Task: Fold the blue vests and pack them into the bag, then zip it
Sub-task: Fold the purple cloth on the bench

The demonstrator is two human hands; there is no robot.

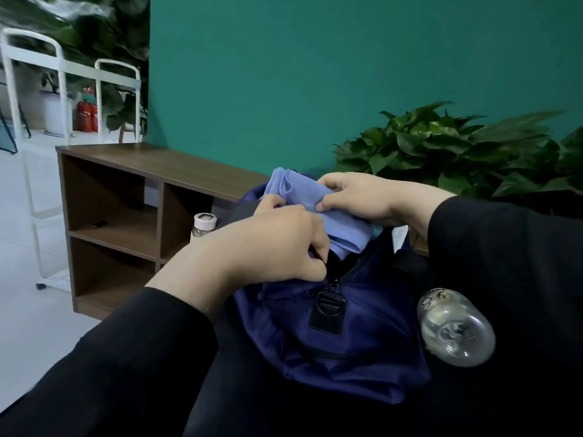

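Note:
A dark navy bag [340, 335] lies on a black surface in front of me, its top zip open. A folded light blue vest [315, 212] sticks halfway out of the opening. My right hand [362, 200] grips the vest's upper part from the right. My left hand [271, 244] pinches the near edge of the bag's opening by the zip, with fingertips touching the vest. A black buckle [328, 310] hangs on the bag's front below the zip end.
A clear plastic bottle [454, 329] lies on its side right of the bag. Another bottle with a white cap [204, 223] stands behind my left hand. A brown shelf unit [126, 197] stands left; a leafy plant [457, 149] sits behind.

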